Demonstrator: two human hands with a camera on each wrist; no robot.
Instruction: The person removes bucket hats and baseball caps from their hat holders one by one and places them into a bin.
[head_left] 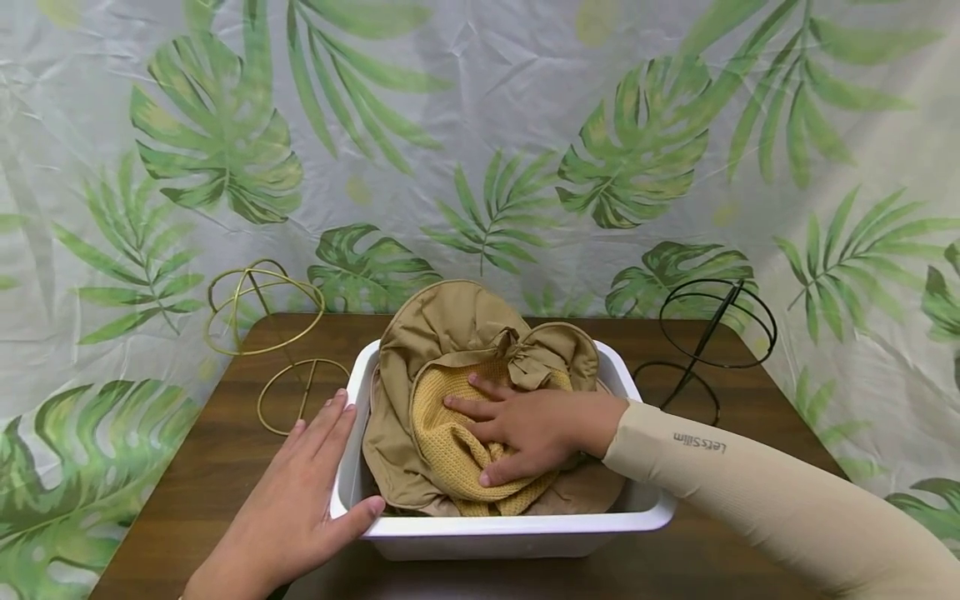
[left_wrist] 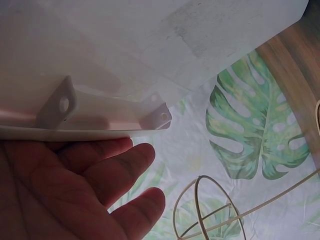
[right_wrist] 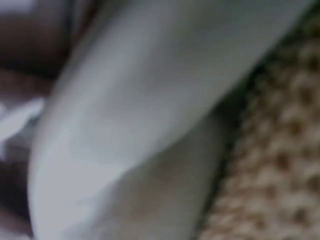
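Note:
A white plastic tub (head_left: 517,525) stands on the table, packed with soft headwear. My left hand (head_left: 296,492) rests along its left rim, fingers straight and thumb over the front corner; the left wrist view has these fingers (left_wrist: 120,170) below the tub's rim, against its outside. With fingers spread, my right hand (head_left: 536,429) presses on a yellow knitted piece (head_left: 442,417) that looks like a hat. Around the knit lies a khaki cloth hat (head_left: 450,317) with a wide floppy brim and a bow (head_left: 528,362). Coarse knit (right_wrist: 280,165) fills the right side of the blurred right wrist view.
On the brown wooden table (head_left: 187,467), a gold wire stand (head_left: 303,362) is left of the tub and a black wire stand (head_left: 697,358) right of it. A leaf-patterned sheet (head_left: 495,108) hangs behind. A beige sleeve (head_left: 750,483) covers my right forearm.

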